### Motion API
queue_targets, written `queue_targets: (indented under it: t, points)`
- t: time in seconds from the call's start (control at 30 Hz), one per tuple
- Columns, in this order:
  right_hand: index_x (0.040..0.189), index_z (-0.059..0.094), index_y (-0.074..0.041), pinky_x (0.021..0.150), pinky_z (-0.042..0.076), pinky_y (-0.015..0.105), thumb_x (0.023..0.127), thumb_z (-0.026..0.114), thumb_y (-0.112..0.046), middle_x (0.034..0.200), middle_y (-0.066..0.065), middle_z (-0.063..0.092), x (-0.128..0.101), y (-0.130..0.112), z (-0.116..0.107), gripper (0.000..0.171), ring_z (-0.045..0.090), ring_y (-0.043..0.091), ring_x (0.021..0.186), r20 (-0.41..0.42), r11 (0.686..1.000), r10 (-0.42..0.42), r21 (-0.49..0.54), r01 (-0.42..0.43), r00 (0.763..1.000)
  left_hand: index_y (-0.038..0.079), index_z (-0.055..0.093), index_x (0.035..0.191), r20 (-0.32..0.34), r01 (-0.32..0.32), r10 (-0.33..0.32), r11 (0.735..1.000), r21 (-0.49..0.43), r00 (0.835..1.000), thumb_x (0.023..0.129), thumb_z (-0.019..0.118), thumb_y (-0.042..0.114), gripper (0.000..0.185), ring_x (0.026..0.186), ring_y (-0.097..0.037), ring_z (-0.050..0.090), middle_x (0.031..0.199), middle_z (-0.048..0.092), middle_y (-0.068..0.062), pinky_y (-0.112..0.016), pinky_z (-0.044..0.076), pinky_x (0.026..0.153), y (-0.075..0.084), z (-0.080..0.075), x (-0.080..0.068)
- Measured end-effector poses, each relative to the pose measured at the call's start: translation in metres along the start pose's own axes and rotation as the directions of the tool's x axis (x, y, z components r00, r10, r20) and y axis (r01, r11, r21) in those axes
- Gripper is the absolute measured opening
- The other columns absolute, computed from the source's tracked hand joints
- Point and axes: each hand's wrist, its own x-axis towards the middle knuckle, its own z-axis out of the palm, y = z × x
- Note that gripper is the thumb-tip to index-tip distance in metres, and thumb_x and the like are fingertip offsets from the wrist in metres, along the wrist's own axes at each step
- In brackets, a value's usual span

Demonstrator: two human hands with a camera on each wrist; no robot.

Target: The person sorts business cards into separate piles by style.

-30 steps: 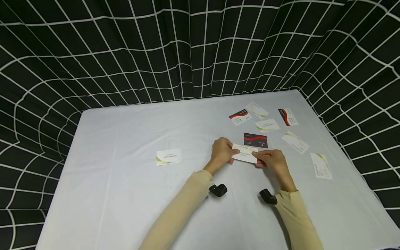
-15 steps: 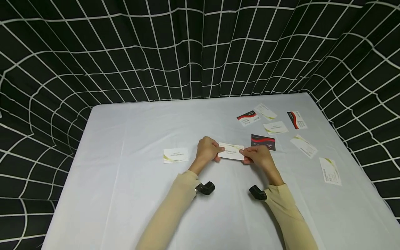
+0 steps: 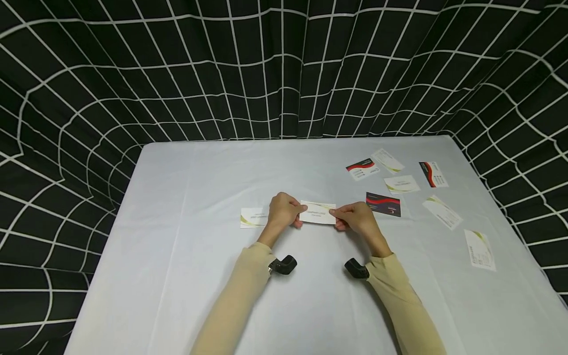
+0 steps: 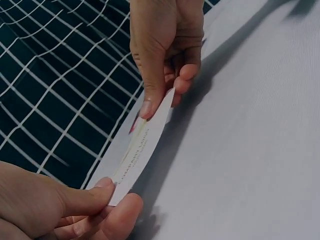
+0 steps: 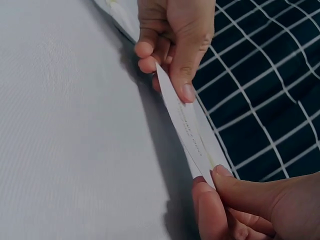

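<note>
Business card (image 3: 317, 213): white, thin, light, springy, bowing slightly; held just above desk (image 3: 186, 276) centre. Left hand (image 3: 282, 210) pinches its 9 o'clock end, right hand (image 3: 356, 218) its 3 o'clock end. Best gripped by short edges; creases easily, likely slippery.

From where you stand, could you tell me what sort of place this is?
Probably a staged recording booth, not an office: a black grid-patterned curtain encloses a white-covered table scattered with business cards, one card pinched between both hands.

bright, even light | soft shadows | edges bowed | wrist views soft
</note>
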Motion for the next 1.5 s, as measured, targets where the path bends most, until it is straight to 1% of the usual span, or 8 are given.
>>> queue_targets:
  t: [0.2,0.3,0.5,0.73,0.97,1.17,1.3,1.5]
  points:
    - [0.099,0.069,0.012,0.054,0.053,0.02,0.092,0.07,-0.019,0.061,0.001,0.066,0.007,-0.01,0.016,0.032,0.062,0.005,0.052,0.033,1.0,-0.006,-0.03,0.007,0.999,-0.002,0.071,0.075,-0.052,-0.005,0.006,1.0,0.029,0.999,0.086,0.076,0.012,0.018,0.036,-0.011,0.055,0.048,0.059,-0.004,-0.019,0.043,0.037,-0.007,-0.018,-0.004]
    - [0.094,0.071,0.01,0.053,0.051,0.019,0.092,0.071,-0.021,0.061,0.001,0.065,0.01,-0.015,0.025,0.031,0.06,0.005,0.052,0.048,0.998,-0.015,-0.057,0.017,0.999,-0.001,0.071,0.076,-0.084,-0.009,0.016,0.996,0.087,0.996,0.085,0.077,0.014,0.018,0.036,-0.012,0.052,0.05,0.06,-0.005,-0.02,0.042,0.037,-0.009,-0.027,-0.007]
    - [0.088,0.072,0.006,0.052,0.05,0.02,0.092,0.07,-0.023,0.062,0.002,0.064,0.012,-0.027,0.042,0.03,0.058,0.006,0.052,0.085,0.99,-0.045,-0.128,0.055,0.995,-0.001,0.072,0.08,-0.168,-0.014,0.061,0.964,0.266,0.984,0.08,0.082,0.02,0.023,0.052,-0.013,0.051,0.062,0.061,-0.004,-0.022,0.04,0.046,-0.012,-0.045,-0.014]
    - [0.079,0.074,-0.005,0.053,0.038,0.022,0.088,0.073,-0.034,0.058,-0.003,0.063,0.015,-0.041,0.066,0.031,0.049,0.008,0.051,0.056,0.95,-0.059,-0.303,0.073,0.997,0.003,0.069,0.076,-0.219,0.035,0.05,0.929,0.369,0.975,0.079,0.083,0.024,0.026,0.057,-0.015,0.051,0.066,0.061,-0.003,-0.027,0.041,0.053,-0.019,-0.066,-0.02]
    - [0.074,0.075,-0.007,0.046,0.031,0.02,0.088,0.073,-0.037,0.056,-0.002,0.061,0.017,-0.057,0.092,0.034,0.045,0.009,0.05,0.061,0.909,-0.081,-0.405,0.099,0.995,0.004,0.069,0.076,-0.265,0.075,0.038,0.912,0.404,0.963,0.078,0.083,0.025,0.025,0.063,-0.02,0.057,0.068,0.065,-0.005,-0.035,0.047,0.063,-0.032,-0.086,-0.025]
    - [0.073,0.075,-0.007,0.044,0.027,0.019,0.088,0.073,-0.038,0.055,-0.003,0.06,0.017,-0.067,0.111,0.034,0.04,0.009,0.049,0.072,0.884,-0.103,-0.45,0.125,0.992,0.004,0.069,0.076,-0.282,0.132,-0.009,0.898,0.419,0.959,0.079,0.083,0.026,0.026,0.063,-0.02,0.057,0.073,0.067,-0.008,-0.034,0.047,0.061,-0.041,-0.102,-0.028]
    - [0.073,0.074,-0.007,0.044,0.027,0.019,0.088,0.073,-0.038,0.055,-0.002,0.06,0.017,-0.071,0.121,0.034,0.041,0.01,0.05,0.078,0.875,-0.109,-0.466,0.133,0.991,0.004,0.069,0.075,-0.298,0.147,-0.016,0.896,0.42,0.954,0.079,0.083,0.026,0.026,0.06,-0.019,0.054,0.072,0.067,-0.008,-0.032,0.044,0.057,-0.045,-0.109,-0.03]
    - [0.072,0.073,-0.008,0.045,0.028,0.02,0.088,0.073,-0.037,0.055,-0.002,0.061,0.017,-0.075,0.127,0.033,0.042,0.01,0.051,0.073,0.875,-0.101,-0.468,0.123,0.992,0.005,0.069,0.074,-0.292,0.143,-0.016,0.896,0.42,0.956,0.079,0.082,0.027,0.027,0.058,-0.017,0.051,0.071,0.066,-0.007,-0.028,0.04,0.054,-0.05,-0.113,-0.032]
